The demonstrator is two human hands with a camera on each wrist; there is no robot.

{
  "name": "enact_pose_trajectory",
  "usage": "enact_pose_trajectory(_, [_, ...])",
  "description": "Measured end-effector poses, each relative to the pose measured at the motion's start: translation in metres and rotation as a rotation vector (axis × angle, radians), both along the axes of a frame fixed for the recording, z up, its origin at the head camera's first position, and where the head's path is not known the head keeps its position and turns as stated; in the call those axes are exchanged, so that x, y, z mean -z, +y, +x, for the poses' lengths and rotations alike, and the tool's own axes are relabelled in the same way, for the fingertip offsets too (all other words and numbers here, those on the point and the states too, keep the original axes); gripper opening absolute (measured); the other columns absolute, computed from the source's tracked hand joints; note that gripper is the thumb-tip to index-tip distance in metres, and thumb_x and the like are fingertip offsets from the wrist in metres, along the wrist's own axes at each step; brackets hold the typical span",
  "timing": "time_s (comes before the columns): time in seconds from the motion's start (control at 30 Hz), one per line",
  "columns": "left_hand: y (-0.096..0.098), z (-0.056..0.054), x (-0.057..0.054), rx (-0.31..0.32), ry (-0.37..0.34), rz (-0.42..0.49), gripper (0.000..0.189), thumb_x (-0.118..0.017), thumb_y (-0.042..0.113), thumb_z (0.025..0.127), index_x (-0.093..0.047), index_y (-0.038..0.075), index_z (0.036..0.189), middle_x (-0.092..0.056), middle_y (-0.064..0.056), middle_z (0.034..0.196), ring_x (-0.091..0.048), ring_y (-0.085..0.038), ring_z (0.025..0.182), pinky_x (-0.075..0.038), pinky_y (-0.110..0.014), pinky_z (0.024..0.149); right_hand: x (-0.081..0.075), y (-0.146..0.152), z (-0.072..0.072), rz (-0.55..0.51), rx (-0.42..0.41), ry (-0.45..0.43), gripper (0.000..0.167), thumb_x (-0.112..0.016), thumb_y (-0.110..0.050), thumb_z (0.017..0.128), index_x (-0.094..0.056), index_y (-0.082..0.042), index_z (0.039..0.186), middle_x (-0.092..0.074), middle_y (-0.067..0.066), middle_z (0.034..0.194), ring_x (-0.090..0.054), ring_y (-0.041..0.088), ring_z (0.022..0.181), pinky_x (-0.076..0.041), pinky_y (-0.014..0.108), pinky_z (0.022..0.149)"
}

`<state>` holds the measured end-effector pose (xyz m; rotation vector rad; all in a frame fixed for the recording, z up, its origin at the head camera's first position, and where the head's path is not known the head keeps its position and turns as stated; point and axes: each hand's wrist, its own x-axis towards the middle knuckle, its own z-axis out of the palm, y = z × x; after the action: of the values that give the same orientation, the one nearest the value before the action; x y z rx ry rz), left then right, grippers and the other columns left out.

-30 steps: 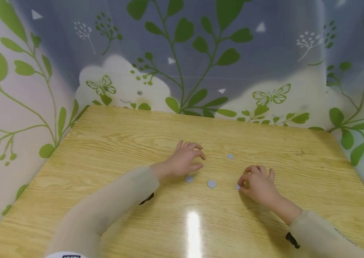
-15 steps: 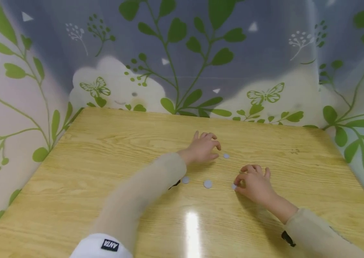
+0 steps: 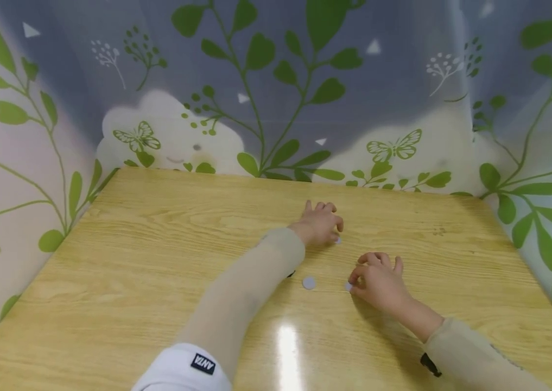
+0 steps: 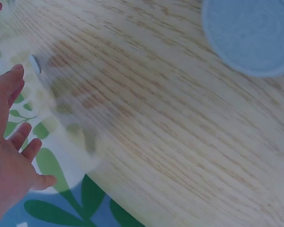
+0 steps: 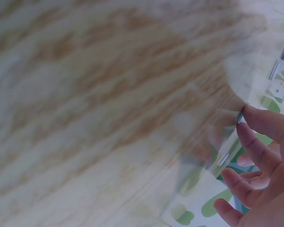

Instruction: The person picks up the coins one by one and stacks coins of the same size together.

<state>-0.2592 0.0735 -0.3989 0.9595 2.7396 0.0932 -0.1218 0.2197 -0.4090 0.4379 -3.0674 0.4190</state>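
Note:
My left hand hovers low over the table with fingers apart, right beside a small silvery coin. In the left wrist view that coin lies just off a fingertip. My right hand holds another coin by its edges between thumb and index finger, on or just over the tabletop; its other fingers are spread. Between the forearms a third coin lies flat. Close to the left wrist camera, a coin shows a raised rim and faint relief.
The wooden table meets walls printed with leaves, butterflies and clouds at the back and sides. A bright light reflection lies near the front. My left sleeve covers part of the tabletop.
My left hand has moved right and come down beside the far coin. Its sleeve now hides a coin seen earlier. My right hand stays at its coin; the view has shifted slightly.

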Motion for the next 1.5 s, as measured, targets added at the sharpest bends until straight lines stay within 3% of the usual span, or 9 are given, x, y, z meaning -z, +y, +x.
enact_pose_trajectory(0.5, [0.011,-0.002,0.004,0.087,0.025,-0.101,0.015,-0.057,0.037,0.092,-0.062,0.027,0.101,-0.036,-0.001,0.145,-0.031,-0.023,0.136,-0.014,-0.057,0.113,0.005,0.002,-0.003,-0.006,0.018,0.019,0.010,-0.078,-0.023,0.074,-0.069,-0.019,0.072,-0.057,0.016,0.113,-0.041,0.046,0.114,-0.013,0.078,0.092])
enact_pose_trajectory(0.9, [0.010,0.000,0.001,0.045,-0.070,-0.133,0.016,-0.053,0.039,0.094,-0.057,0.024,0.098,-0.039,0.001,0.141,-0.031,-0.022,0.134,-0.016,-0.055,0.114,0.005,0.004,-0.003,-0.013,0.020,0.020,0.011,-0.078,-0.023,0.074,-0.068,-0.020,0.071,-0.057,0.015,0.113,-0.041,0.045,0.114,-0.013,0.077,0.093])
enact_pose_trajectory(1.1, [0.012,0.000,0.002,0.090,-0.016,-0.146,0.014,-0.054,0.037,0.094,-0.057,0.025,0.098,-0.036,0.002,0.144,-0.029,-0.020,0.136,-0.016,-0.053,0.114,0.006,0.004,-0.003,-0.002,0.024,0.022,0.011,-0.079,-0.023,0.073,-0.068,-0.021,0.071,-0.057,0.015,0.113,-0.042,0.045,0.114,-0.014,0.077,0.093])
enact_pose_trajectory(1.5, [0.010,-0.004,0.002,0.133,-0.004,-0.214,0.027,-0.048,0.042,0.095,-0.064,0.022,0.105,-0.036,-0.001,0.145,-0.028,-0.022,0.135,-0.021,-0.049,0.114,0.006,0.003,-0.003,-0.009,0.040,0.004,0.011,-0.078,-0.023,0.075,-0.068,-0.022,0.071,-0.057,0.015,0.114,-0.041,0.046,0.116,-0.013,0.077,0.093])
